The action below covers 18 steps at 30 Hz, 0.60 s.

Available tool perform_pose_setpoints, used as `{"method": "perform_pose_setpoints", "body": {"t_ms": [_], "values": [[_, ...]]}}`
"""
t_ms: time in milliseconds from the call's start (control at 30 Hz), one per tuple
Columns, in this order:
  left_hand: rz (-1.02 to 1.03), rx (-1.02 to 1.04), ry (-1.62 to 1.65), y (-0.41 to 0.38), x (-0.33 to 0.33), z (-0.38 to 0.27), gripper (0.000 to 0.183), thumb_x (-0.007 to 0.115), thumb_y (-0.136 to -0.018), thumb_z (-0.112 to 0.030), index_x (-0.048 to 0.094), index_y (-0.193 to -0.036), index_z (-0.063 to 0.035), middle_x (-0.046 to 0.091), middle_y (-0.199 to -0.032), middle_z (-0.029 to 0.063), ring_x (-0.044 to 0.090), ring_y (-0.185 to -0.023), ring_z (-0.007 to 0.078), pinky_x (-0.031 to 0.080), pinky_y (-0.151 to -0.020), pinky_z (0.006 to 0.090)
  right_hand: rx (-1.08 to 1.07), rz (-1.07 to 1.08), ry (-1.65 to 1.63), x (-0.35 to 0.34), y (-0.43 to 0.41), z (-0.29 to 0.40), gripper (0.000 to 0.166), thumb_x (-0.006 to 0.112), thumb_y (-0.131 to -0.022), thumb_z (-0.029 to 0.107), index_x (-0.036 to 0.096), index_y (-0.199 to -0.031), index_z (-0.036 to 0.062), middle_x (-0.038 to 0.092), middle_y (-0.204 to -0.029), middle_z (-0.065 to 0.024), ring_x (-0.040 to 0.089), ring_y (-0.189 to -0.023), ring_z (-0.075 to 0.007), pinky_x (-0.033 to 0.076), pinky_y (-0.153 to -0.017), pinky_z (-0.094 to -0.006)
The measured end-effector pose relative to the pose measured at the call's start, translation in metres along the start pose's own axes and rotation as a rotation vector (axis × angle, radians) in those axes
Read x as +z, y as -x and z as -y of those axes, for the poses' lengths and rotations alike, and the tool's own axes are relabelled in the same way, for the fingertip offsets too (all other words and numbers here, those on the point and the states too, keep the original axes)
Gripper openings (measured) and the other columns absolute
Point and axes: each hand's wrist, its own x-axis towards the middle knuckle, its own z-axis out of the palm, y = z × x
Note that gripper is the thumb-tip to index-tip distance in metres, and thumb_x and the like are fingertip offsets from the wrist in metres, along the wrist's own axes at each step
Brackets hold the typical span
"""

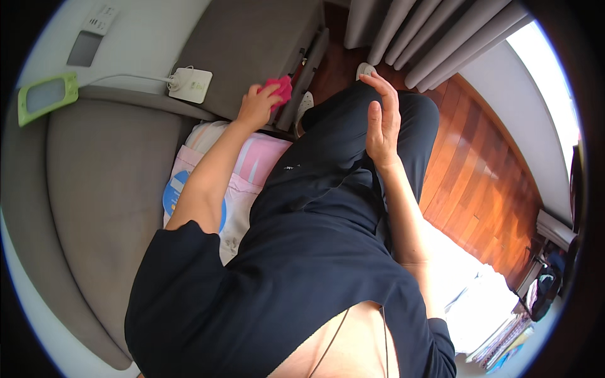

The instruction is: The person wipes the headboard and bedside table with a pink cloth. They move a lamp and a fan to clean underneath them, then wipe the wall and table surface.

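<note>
My left hand (259,107) grips a crumpled pink cloth (280,93) at the near edge of a grey bedside cabinet (250,42). Some blur on the hand and cloth suggests motion. Below the cloth, a drawer (307,75) of the cabinet stands slightly out, and something red shows in its gap. My right hand (384,120) is raised above my dark trousers (350,123), fingers extended and thumb apart, with nothing in it.
A white power adapter (190,85) with a plugged cable sits on the cabinet. A green-framed lamp (47,98) rests on the grey padded headboard (108,156). Pink and white bedding (257,160) lies beside me. Grey curtains (425,42) hang over the wooden floor (477,189).
</note>
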Motion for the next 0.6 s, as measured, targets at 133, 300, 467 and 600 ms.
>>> {"method": "perform_pose_setpoints", "body": {"t_ms": [133, 300, 467, 600], "values": [[0.017, -0.054, 0.058, 0.075, -0.002, -0.011, 0.035, 0.057, -0.073, 0.002, 0.071, -0.100, -0.0170, 0.056, -0.132, 0.0018, 0.048, -0.111, 0.0373, 0.047, -0.091, 0.0458, 0.002, 0.018, -0.074, 0.008, 0.011, 0.011, 0.035, 0.048, -0.099, 0.028, 0.057, -0.122, 0.0033, 0.057, -0.127, -0.0138, 0.047, -0.127, -0.0305, 0.034, -0.106, -0.0403], [-0.040, -0.120, 0.261, 0.078, -0.025, -0.016, 0.034, 0.053, -0.072, 0.003, 0.071, -0.096, -0.0135, 0.062, -0.121, 0.0061, 0.055, -0.107, 0.0359, 0.047, -0.092, 0.0394, 0.070, 0.055, -0.160, 0.018, 0.021, 0.025, 0.037, 0.046, -0.099, 0.030, 0.056, -0.123, 0.0032, 0.057, -0.128, -0.0126, 0.045, -0.129, -0.0295, 0.033, -0.108, -0.0398], [-0.240, -0.108, 0.542, 0.015, -0.060, 0.030, 0.039, 0.050, -0.069, 0.003, 0.069, -0.100, -0.0108, 0.064, -0.115, 0.0143, 0.060, -0.108, 0.0334, 0.047, -0.095, 0.0385, 0.115, 0.122, -0.146, 0.030, 0.031, 0.031, 0.035, 0.046, -0.099, 0.028, 0.057, -0.122, 0.0036, 0.058, -0.126, -0.0113, 0.046, -0.129, -0.0293, 0.032, -0.108, -0.0400], [-0.203, -0.394, 0.346, 0.015, -0.056, 0.095, 0.045, 0.054, -0.071, 0.005, 0.067, -0.110, -0.0124, 0.065, -0.111, 0.0135, 0.060, -0.108, 0.0304, 0.047, -0.096, 0.0376, 0.029, 0.183, -0.081, 0.037, 0.028, 0.028, 0.028, 0.050, -0.098, 0.022, 0.060, -0.116, 0.0037, 0.062, -0.121, -0.0101, 0.049, -0.126, -0.0299, 0.034, -0.106, -0.0399]]}}
